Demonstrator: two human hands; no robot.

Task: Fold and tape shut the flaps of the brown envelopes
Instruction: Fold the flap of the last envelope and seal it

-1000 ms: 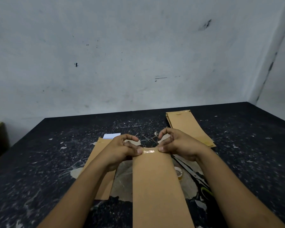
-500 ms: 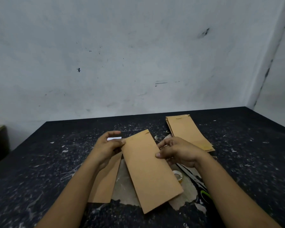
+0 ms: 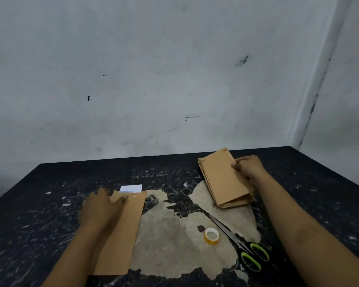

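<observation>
Now our left hand point(image 3: 101, 208) lays the taped brown paper envelope point(image 3: 123, 230) flat at eight o'clock, fingers straight; our right hand point(image 3: 248, 167) grips the untaped brown envelope stack point(image 3: 223, 181) at two o'clock, starting another.

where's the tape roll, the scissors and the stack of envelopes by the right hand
tape roll point(image 3: 211, 236), head view, on its yellowish ring's upper rim
scissors point(image 3: 249, 260), head view, on the near green-lined handle loop
stack of envelopes point(image 3: 223, 179), head view, on the top envelope's brown face
</observation>
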